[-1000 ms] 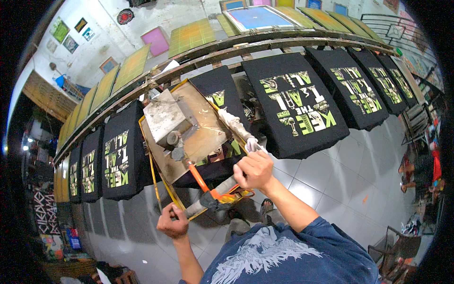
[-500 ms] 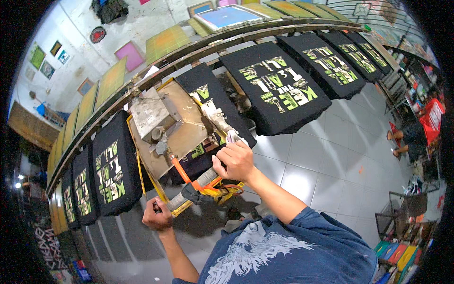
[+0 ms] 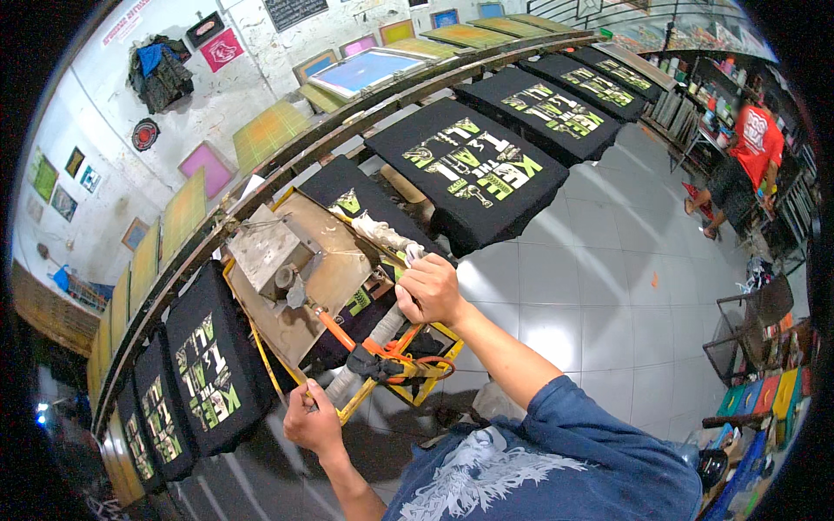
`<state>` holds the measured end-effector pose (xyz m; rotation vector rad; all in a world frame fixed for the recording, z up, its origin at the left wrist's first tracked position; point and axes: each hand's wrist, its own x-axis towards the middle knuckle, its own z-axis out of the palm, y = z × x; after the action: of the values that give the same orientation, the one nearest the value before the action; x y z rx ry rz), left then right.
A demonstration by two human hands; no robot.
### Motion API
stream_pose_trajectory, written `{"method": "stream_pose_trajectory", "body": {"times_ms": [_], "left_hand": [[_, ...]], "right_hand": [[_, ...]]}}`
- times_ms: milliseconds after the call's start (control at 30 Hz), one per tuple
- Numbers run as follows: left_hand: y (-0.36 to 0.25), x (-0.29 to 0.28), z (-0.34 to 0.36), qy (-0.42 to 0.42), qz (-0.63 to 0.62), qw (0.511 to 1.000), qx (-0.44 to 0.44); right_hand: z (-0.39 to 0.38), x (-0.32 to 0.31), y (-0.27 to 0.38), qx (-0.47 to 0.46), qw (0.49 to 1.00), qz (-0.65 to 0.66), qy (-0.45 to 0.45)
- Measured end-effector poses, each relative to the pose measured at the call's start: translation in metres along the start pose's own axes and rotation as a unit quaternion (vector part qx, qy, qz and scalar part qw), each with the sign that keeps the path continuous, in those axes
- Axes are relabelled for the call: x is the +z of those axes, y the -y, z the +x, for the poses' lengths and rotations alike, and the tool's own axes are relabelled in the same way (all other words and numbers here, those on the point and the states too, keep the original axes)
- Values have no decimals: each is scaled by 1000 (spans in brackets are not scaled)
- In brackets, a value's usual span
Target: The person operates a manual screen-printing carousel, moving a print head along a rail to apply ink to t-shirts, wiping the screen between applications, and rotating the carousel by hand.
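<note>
A flat metal heater panel (image 3: 339, 260) with a grey box (image 3: 276, 252) on top stands over a black printed shirt (image 3: 356, 178), covering much of it. My left hand (image 3: 314, 423) is closed around the near left end of its frame, by a grey-wrapped bar (image 3: 385, 328). At the other end my right hand (image 3: 432, 291) is wrapped round the frame, where a white cloth wrapping (image 3: 380, 233) meets it. Between the hands an orange hose (image 3: 334, 328) runs to the panel. Black wrapping and cables sit on the yellow frame (image 3: 447, 369).
More black printed shirts (image 3: 473, 165) lie along the curved rack on both sides, including a group at the left (image 3: 204, 356). Screen frames (image 3: 269, 135) line the rack's far side. A person in a red shirt (image 3: 756, 143) is at the right, near a chair (image 3: 751, 321).
The view has tilted up, showing more wall and more of the person in red. Both hands keep their hold on the heater frame, which appears slightly turned.
</note>
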<state>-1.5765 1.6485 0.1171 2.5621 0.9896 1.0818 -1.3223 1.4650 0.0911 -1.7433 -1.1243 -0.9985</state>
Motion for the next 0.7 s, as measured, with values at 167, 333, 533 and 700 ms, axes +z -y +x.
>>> {"method": "stream_pose_trajectory", "body": {"times_ms": [167,333,533,700], "left_hand": [[6,4,-2,-15,-38,998,37],[10,4,-4,-40,-42,995,76],[7,2,-2,-35,-62,994,84],[5,0,-2,-5,-86,996,18]], "right_hand": [[0,-1,1,1,1000,-16,6],[2,-3,3,-1,1000,-22,20],[3,-7,5,2,999,-31,29],[3,-3,5,4,1000,-23,11]]}}
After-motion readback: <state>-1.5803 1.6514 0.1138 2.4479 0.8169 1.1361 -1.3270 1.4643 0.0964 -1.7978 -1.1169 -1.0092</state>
